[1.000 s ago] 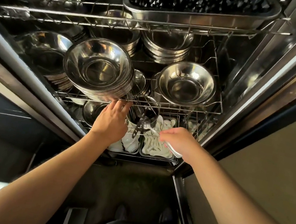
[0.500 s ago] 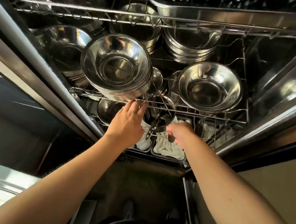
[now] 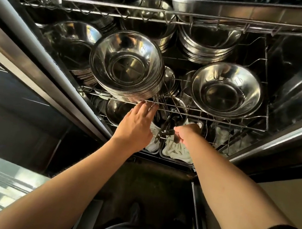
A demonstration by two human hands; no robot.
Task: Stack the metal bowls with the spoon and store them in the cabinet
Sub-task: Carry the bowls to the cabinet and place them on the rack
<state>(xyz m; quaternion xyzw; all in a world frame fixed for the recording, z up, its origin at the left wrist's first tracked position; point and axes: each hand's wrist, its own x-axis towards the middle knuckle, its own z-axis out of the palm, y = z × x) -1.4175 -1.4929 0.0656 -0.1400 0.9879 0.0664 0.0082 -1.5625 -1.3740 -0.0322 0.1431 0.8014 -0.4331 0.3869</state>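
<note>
A tall stack of metal bowls [image 3: 126, 65] leans on the middle wire rack [image 3: 233, 124] of the open cabinet. My left hand [image 3: 134, 125] reaches up to it, fingertips pressed under the stack's lower front rim. My right hand [image 3: 188, 133] is curled shut just below the rack's front edge, with the end of a spoon [image 3: 177, 139] poking out beneath the fingers. Most of the spoon is hidden in the fist.
A single wide metal bowl [image 3: 227, 90] sits right of the stack, with more bowl stacks behind and left. Tongs [image 3: 163, 130] hang in a pot between my hands. A tray of white spoons [image 3: 176, 152] lies below. An upper rack [image 3: 181, 14] carries a steel pan.
My right hand has moved forward and up toward the rack's front edge, and the spoon's pale handle now shows less. My left hand stays under the stack of bowls.
</note>
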